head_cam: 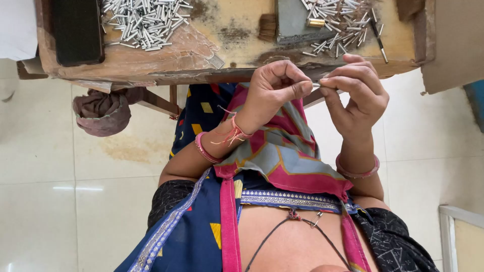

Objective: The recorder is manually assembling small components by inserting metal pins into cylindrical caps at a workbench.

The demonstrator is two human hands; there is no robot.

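My left hand (275, 88) and my right hand (355, 93) are raised in front of me at the near edge of a worn wooden table (222, 53). Their fingertips meet, and both pinch one small silver metal pin (316, 84) between them. Most of the pin is hidden by the fingers. I wear pink bangles and a red thread on the left wrist, and a pink bangle on the right wrist. A pile of similar silver pins (143, 20) lies on the table to the far left. Another pile (335, 22) lies just beyond my hands.
On the table are a flat black slab (78, 30), a small brush (268, 26), a grey tray (295, 20), a brass piece (316, 22) and a thin dark tool (379, 38). A cloth bundle (103, 113) hangs under the table. Cardboard (454, 40) stands at the right.
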